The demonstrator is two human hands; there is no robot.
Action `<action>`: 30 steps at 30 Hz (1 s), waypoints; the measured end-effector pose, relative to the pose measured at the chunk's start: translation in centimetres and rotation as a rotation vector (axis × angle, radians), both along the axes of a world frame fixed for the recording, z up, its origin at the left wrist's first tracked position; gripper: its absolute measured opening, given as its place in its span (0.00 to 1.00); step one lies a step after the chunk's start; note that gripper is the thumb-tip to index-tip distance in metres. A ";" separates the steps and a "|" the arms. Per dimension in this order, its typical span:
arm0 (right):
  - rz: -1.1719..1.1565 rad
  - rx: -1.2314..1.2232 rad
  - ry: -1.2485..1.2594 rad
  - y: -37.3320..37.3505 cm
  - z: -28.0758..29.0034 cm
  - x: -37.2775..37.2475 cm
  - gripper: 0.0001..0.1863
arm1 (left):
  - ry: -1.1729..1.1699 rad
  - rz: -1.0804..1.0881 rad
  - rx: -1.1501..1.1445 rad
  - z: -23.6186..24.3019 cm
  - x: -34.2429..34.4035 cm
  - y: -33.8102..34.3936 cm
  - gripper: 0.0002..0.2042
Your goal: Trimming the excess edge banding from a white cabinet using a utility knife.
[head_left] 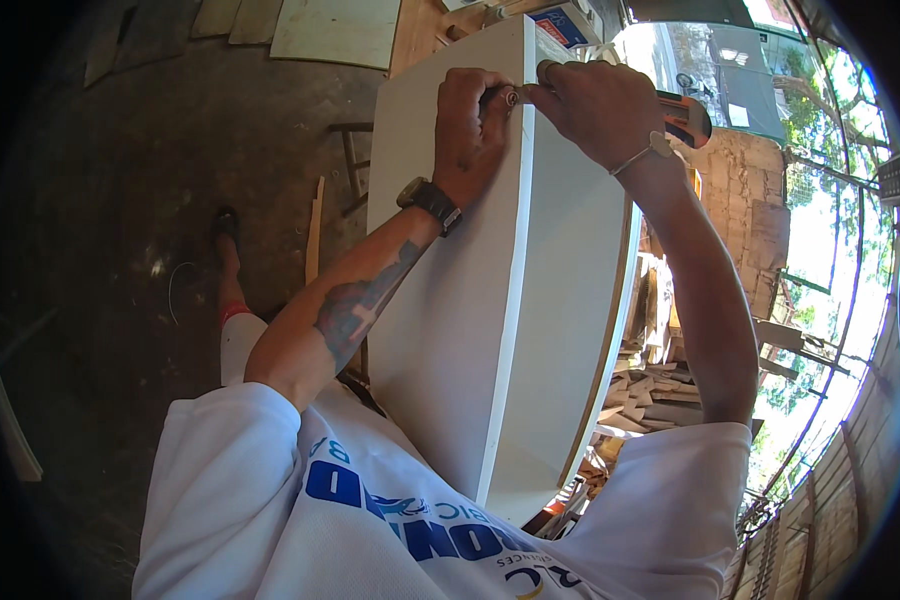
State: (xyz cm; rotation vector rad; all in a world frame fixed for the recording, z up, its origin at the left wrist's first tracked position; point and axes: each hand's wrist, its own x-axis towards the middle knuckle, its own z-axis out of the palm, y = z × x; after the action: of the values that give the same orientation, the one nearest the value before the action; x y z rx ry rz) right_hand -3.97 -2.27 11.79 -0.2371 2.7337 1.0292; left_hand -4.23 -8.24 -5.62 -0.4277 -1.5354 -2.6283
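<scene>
A large white panelled box, like a cabinet, stands upright before me, its long pale edge running away from my body. My left hand, with a watch on its wrist, is closed at the far end of that edge. A small round reddish end shows by its fingers; I cannot make out what it is. Across the edge, my right hand has curled fingers and its thumb near the left hand. Behind the right hand an orange and black tool sticks out; its kind and whether I hold it are hidden.
Boards lie on the floor at the far left. A blue and white box stands beyond the cabinet. Scrap wood is piled on the right, near a block wall. At left appears a person's leg.
</scene>
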 end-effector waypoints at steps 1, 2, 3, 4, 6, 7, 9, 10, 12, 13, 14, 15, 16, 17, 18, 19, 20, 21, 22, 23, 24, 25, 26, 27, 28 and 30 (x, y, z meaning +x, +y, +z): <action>-0.010 -0.002 -0.002 0.0 -0.1 0.2 0.16 | 0.011 0.006 0.002 -0.1 0.2 0.0 0.05; -0.002 -0.021 0.006 0.0 -0.1 0.3 0.16 | 0.008 0.006 -0.003 -0.1 0.3 -0.1 0.05; -0.001 -0.030 0.008 -0.1 -0.1 0.4 0.16 | -0.007 -0.007 -0.009 -0.1 0.5 -0.3 0.05; 0.013 -0.057 0.018 -0.2 -0.2 0.6 0.15 | -0.003 -0.001 -0.009 -0.1 0.7 -0.4 0.05; 0.026 -0.073 0.021 -0.4 -0.2 0.9 0.14 | -0.017 -0.019 -0.006 -0.2 1.1 -0.7 0.05; 0.022 -0.064 0.013 -0.5 -0.1 1.1 0.14 | -0.008 -0.010 -0.012 -0.2 1.3 -0.9 0.05; 0.048 -0.055 0.014 -0.6 0.0 1.5 0.14 | 0.003 -0.009 -0.017 -0.1 1.5 -1.0 0.05; 0.076 -0.057 0.020 -0.7 -0.1 1.8 0.14 | 0.011 0.001 -0.016 -0.1 1.7 -1.1 0.05; 0.118 -0.067 0.032 -0.8 -0.1 2.2 0.14 | 0.012 0.004 -0.021 -0.1 2.0 -1.3 0.05; 0.130 -0.076 0.038 -0.9 -0.1 2.4 0.14 | 0.015 0.004 -0.014 0.0 2.2 -1.4 0.05; 0.142 -0.085 0.043 -1.0 -0.1 2.6 0.15 | 0.009 -0.005 -0.010 0.0 2.5 -1.6 0.05; 0.106 -0.066 0.037 -1.2 -0.2 2.9 0.13 | 0.000 -0.017 -0.008 0.0 2.7 -1.7 0.05; 0.070 -0.046 0.033 -1.3 -0.2 3.2 0.12 | 0.003 -0.017 -0.014 0.1 3.0 -1.9 0.05; 0.035 -0.028 0.028 -1.5 -0.2 3.4 0.12 | 0.005 -0.020 -0.022 0.1 3.2 -2.1 0.05; 0.032 -0.041 0.032 -1.6 -0.2 3.7 0.12 | 0.006 -0.026 -0.027 0.1 3.4 -2.2 0.05; 0.028 -0.055 0.036 -1.7 -0.1 3.9 0.12 | 0.005 -0.025 -0.030 0.2 3.6 -2.3 0.05; 0.023 -0.068 0.038 -1.6 -0.3 3.9 0.13 | 0.005 -0.027 -0.029 0.1 3.6 -2.3 0.05; 0.024 -0.078 0.044 -1.7 -0.3 4.0 0.13 | -0.002 -0.035 -0.031 0.1 3.8 -2.4 0.05; 0.023 -0.088 0.049 -1.8 -0.4 4.2 0.13 | 0.011 -0.023 -0.024 0.1 3.9 -2.4 0.05; 0.008 -0.095 0.048 -1.7 -0.5 4.4 0.14 | 0.015 -0.019 -0.019 0.0 4.1 -2.5 0.05; 0.027 -0.094 0.050 -1.8 -0.5 4.6 0.14 | 0.018 -0.019 -0.015 0.0 4.3 -2.6 0.05; 0.033 -0.091 0.047 -1.9 -0.5 4.8 0.14 | 0.017 -0.016 -0.014 0.0 4.5 -2.6 0.05; 0.046 -0.086 0.043 -1.9 -0.6 5.0 0.14 | 0.014 -0.018 -0.013 -0.1 4.7 -2.8 0.05; 0.034 -0.098 0.050 -2.1 -0.7 5.3 0.14 | 0.009 -0.023 -0.009 -0.1 5.0 -2.9 0.05; 0.030 -0.107 0.058 -2.2 -0.7 5.5 0.13 | 0.006 -0.031 -0.014 -0.1 5.3 -3.1 0.05; 0.022 -0.122 0.061 -2.5 -0.7 6.0 0.12 | -0.004 -0.051 -0.013 -0.2 5.8 -3.4 0.05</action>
State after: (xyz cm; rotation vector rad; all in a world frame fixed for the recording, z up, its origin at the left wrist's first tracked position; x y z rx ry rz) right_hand 2.05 -4.79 11.05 -0.2603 2.8594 0.8898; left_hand 1.58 -11.67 -5.80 -0.4689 -1.5648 -2.6599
